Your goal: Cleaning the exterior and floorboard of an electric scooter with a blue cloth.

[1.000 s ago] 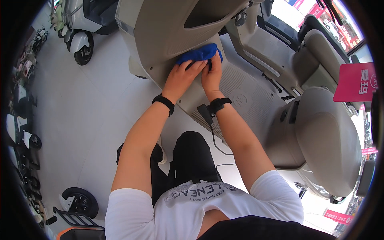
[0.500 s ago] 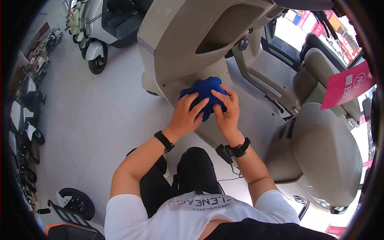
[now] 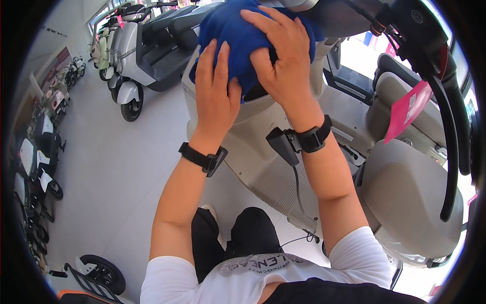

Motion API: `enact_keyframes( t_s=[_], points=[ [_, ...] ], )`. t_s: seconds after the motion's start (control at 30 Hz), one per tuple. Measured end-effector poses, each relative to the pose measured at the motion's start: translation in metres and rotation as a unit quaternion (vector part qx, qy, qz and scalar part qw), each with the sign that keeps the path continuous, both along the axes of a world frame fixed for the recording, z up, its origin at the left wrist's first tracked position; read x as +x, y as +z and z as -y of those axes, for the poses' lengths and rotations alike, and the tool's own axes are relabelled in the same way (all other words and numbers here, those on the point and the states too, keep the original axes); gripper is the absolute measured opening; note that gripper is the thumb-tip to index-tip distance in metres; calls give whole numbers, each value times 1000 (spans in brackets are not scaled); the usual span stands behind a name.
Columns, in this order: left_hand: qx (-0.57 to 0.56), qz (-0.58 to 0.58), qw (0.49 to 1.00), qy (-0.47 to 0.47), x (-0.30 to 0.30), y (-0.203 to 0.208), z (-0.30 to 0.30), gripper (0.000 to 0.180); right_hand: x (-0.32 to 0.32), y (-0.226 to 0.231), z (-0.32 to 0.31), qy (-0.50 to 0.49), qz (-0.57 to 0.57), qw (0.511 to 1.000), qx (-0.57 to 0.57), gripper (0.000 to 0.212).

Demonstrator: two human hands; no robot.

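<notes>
A crumpled blue cloth (image 3: 228,28) is bunched against the upper front panel of a beige scooter (image 3: 255,162), below the handlebar. My left hand (image 3: 216,93) presses on the cloth's near left side with its fingers bent over it. On the cloth's right side, my right hand (image 3: 288,66) grips it with fingers curled and thumb pressed in. Much of the panel behind the cloth is hidden. Each of my wrists has a black strap, and a cable runs down from the device on the right one.
The scooter's seat (image 3: 410,192) is at the right, with a black brake lever (image 3: 448,152) above it. A pink tag (image 3: 407,111) hangs nearby. A grey scooter (image 3: 134,66) stands far left, several more line the left wall, and a black wheel (image 3: 104,273) sits lower left.
Both hands have moved up with the blue cloth, from the scooter's footboard to its upper front panel. The view has shifted, bringing the handlebar and brake lever further into sight.
</notes>
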State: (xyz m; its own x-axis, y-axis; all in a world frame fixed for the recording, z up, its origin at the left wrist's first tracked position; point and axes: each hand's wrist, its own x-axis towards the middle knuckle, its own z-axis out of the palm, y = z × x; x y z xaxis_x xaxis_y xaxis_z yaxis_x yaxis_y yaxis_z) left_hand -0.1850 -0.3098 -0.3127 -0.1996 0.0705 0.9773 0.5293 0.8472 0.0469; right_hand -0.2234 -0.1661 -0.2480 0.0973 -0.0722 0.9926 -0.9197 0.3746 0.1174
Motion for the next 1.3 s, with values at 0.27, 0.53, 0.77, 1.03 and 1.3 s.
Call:
enact_keyframes(
  t_s=[0.27, 0.53, 0.77, 1.03, 1.3],
  points=[
    [-80, 36, 984, 152, -9, -78, -8, 54, 3, -16, -17, 32, 7, 997, 70, 46],
    [-2, 118, 981, 151, -18, -46, -5, 56, 19, -6, 30, -126, 0, 991, 41, 38],
    [36, 189, 965, 180, -4, -105, 14, 65, 22, -68, 61, -136, 11, 972, 192, 35],
    [237, 259, 936, 33, 14, -158, 13, 64, 8, -162, 93, 148, 261, 921, 248, 37],
    [-16, 188, 971, 145, 10, -155, 38, 46, 16, -105, 51, -39, 65, 963, 259, 41]
  ],
)
